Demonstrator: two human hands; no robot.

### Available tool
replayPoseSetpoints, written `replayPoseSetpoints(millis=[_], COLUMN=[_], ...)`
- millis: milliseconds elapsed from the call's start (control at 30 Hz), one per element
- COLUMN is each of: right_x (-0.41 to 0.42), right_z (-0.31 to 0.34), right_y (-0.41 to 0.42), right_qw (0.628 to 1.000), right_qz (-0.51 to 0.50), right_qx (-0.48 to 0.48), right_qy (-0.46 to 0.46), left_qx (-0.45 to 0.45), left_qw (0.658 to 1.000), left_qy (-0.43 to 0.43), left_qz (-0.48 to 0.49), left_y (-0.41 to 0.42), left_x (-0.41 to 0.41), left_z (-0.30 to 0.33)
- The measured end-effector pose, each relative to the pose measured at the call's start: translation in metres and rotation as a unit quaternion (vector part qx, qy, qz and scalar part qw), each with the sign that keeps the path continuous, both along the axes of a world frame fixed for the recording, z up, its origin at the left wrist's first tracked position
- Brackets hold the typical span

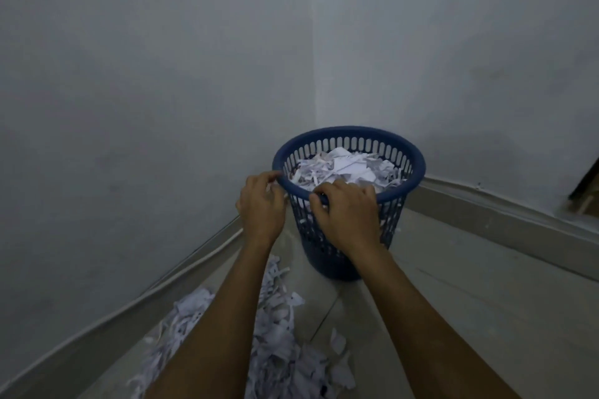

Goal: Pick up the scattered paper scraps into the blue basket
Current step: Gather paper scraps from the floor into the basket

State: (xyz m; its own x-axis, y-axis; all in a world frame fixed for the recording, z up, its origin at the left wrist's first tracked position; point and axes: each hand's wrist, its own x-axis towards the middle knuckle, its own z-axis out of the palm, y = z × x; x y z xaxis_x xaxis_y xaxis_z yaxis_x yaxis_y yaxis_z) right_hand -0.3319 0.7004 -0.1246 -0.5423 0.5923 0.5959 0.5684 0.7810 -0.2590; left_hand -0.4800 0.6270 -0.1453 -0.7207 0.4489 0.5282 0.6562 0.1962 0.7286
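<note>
A blue slotted plastic basket [402,172] stands on the floor in the corner of the room, filled almost to the rim with white paper scraps [340,165]. My right hand [346,217] grips the near edge of the rim, fingers curled over it. My left hand [261,204] is at the rim's left side with its fingers curled against the edge; a bit of white paper shows by its fingers. A heap of white paper scraps [275,343] lies on the floor below, partly hidden by my forearms.
Grey walls meet behind the basket. A pale skirting [492,217] runs along the right wall, and a thin cable [194,253] follows the left wall's base. Bare tiled floor [453,285] lies to the right. A dark frame edge [586,185] shows at far right.
</note>
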Motion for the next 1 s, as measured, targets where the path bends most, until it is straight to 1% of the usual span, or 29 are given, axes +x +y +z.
replayPoseSetpoints(millis=[100,267,367,500,600,667,767,800,867,933,1000], right_x=[-0.014,-0.029,-0.041,-0.056,-0.065,-0.063,-0.066,-0.067,-0.067,-0.066,-0.065], right_z=[0.005,0.023,0.026,0.025,0.022,0.026,0.032,0.034,0.033,0.032,0.030], right_y=[-0.010,-0.008,-0.004,-0.005,0.000,-0.002,0.011,0.016,0.023,0.024,0.024], right_qw=[0.998,0.984,0.974,0.972,0.972,0.967,0.945,0.935,0.925,0.926,0.929], right_qz=[0.020,0.080,0.072,0.041,0.022,0.038,0.092,0.114,0.139,0.142,0.139], right_qx=[0.000,-0.046,-0.044,-0.015,-0.012,-0.040,-0.105,-0.132,-0.169,-0.176,-0.171], right_qy=[-0.059,-0.153,-0.208,-0.230,-0.234,-0.250,-0.297,-0.308,-0.310,-0.301,-0.296], left_qx=[-0.028,-0.132,-0.193,-0.297,-0.355,-0.407,-0.467,-0.479,-0.495,-0.470,-0.424], left_qw=[0.999,0.990,0.979,0.953,0.932,0.911,0.881,0.873,0.865,0.880,0.902], left_qy=[-0.025,-0.050,-0.065,-0.052,-0.050,-0.036,-0.052,-0.061,-0.039,0.017,0.054], left_qz=[-0.010,0.001,-0.004,-0.027,-0.052,-0.061,-0.061,-0.066,-0.075,-0.070,-0.065], left_y=[-0.034,-0.076,-0.079,-0.066,-0.048,-0.050,-0.038,-0.035,-0.035,-0.039,-0.040], left_x=[0.000,-0.019,-0.031,-0.041,-0.055,-0.058,-0.064,-0.064,-0.060,-0.054,-0.049], left_z=[-0.050,-0.121,-0.147,-0.167,-0.183,-0.186,-0.201,-0.206,-0.223,-0.236,-0.247])
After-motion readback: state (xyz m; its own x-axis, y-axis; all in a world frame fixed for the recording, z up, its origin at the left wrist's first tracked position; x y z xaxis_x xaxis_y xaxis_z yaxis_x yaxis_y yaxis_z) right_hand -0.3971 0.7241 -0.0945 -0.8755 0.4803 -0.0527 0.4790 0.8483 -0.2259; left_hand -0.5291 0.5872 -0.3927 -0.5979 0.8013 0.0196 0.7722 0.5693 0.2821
